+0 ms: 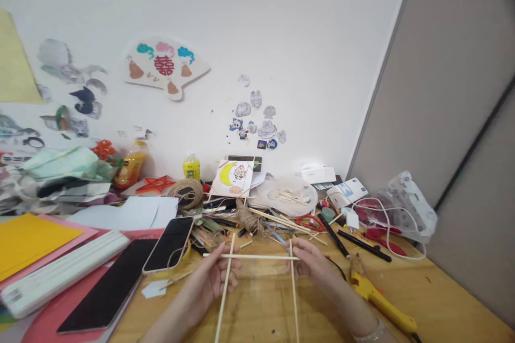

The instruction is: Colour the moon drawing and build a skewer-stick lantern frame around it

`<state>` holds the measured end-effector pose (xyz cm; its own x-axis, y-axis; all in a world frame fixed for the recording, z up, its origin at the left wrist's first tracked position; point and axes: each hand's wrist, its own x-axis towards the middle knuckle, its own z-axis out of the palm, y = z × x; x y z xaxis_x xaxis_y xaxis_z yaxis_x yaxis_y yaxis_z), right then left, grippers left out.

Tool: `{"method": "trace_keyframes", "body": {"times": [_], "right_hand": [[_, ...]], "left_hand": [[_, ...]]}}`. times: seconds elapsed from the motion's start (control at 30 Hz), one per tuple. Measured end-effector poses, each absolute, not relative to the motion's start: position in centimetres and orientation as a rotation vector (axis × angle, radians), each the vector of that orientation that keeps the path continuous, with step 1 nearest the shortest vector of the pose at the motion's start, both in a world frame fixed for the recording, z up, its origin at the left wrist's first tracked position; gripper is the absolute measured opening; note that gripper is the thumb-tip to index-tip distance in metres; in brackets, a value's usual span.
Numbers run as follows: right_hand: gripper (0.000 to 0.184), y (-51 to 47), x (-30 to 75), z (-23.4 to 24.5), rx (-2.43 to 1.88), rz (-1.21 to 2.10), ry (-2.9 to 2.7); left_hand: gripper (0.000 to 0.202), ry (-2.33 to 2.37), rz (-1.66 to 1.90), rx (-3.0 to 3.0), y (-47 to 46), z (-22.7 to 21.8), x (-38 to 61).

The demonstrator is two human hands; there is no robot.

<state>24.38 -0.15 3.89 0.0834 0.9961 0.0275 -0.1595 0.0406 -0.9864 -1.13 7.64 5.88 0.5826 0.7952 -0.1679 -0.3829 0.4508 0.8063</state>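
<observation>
Thin pale wooden sticks form an open frame between my hands. A horizontal stick (259,257) crosses a left upright stick (223,300) and a right upright stick (295,300) near their far ends. My left hand (211,278) is closed around the left crossing, thumb along the near side. My right hand (311,265) pinches the right crossing between thumb and fingers. The near ends of both uprights run out of view at the bottom. A yellow hot glue gun (382,300) lies on the table beside my right forearm.
A smartphone (169,244) and a black tablet-like slab (110,284) lie left. Behind my hands are twine (246,217), red-handled scissors (309,222), black pens (333,235) and loose sticks. A white cable (388,220) and plastic bag (410,209) lie right; the wall (301,53) rises behind.
</observation>
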Motion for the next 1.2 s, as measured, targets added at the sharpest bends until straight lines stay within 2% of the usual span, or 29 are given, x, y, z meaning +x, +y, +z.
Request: {"method": "trace_keyframes", "body": {"times": [0.37, 0.73, 1.1, 1.2], "right_hand": [[0.03, -0.3, 23.8, 4.0, -1.012, 1.241, -1.027], [0.031, -0.4, 23.6, 4.0, -0.955, 1.28, -1.019], [0.028, -0.3, 24.2, 5.0, -0.858, 1.186, -0.856], [0.029, -0.3, 24.4, 5.0, -0.852, 1.182, -0.847]], "left_hand": [[0.039, 0.648, 0.84, 0.862, 7.1, 6.4, -1.1], [0.046, 0.633, 0.861, 0.871, 7.4, 6.1, -1.0], [0.044, 0.566, 0.61, 1.009, 6.7, 6.0, -1.3], [0.039, 0.536, 0.635, 1.055, 6.9, 6.0, -1.3]]}}
